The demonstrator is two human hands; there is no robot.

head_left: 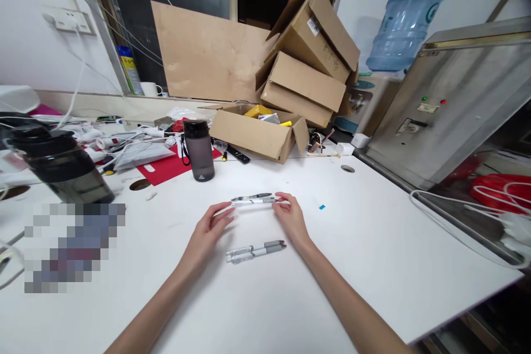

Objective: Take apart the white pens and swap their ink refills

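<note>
Two pens lie side by side across the white table, a dark-clipped pen behind a white pen. My left hand is at their left end, its fingers apart and the fingertips beside the white pen's end. My right hand has thumb and forefinger around the white pen's right end. Nearer to me, between my forearms, lie two more white pens with grey grips, close together and slightly slanted.
A dark bottle stands behind my left hand, with an open cardboard box and a black remote nearby. Another bottle and a blurred-out object are at left. A small blue piece lies right of my right hand.
</note>
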